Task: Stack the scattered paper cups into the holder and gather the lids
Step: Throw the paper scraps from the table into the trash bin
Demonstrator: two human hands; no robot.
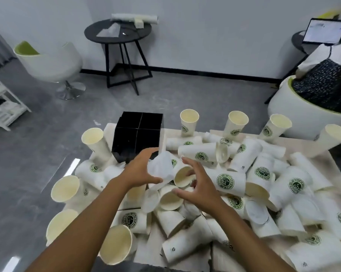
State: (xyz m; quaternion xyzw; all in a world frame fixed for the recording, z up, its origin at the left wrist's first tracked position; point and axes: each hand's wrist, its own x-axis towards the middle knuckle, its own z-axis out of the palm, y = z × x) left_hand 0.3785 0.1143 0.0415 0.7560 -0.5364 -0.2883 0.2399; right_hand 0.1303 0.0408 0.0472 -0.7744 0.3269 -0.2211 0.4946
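Observation:
White paper cups with green logos (226,181) lie scattered in a heap all over the table (155,250); a few stand upright along its far edge. At the back left of the heap stands the black holder (138,136) with its square compartments. Just in front of the holder, my left hand (140,169) grips a blurred white cup (162,165) between thumb and fingers. My right hand (200,186) hovers beside it with fingers spread over an open-mouthed cup (182,176), holding nothing. Translucent lids (257,211) lie among the cups, one (151,201) below my left hand.
Cups overhang the table's left edge (64,188). Beyond the table are grey floor, a white chair (53,61), a black round side table (117,32) and a white shelf (2,107). A seated person (322,83) is at the right.

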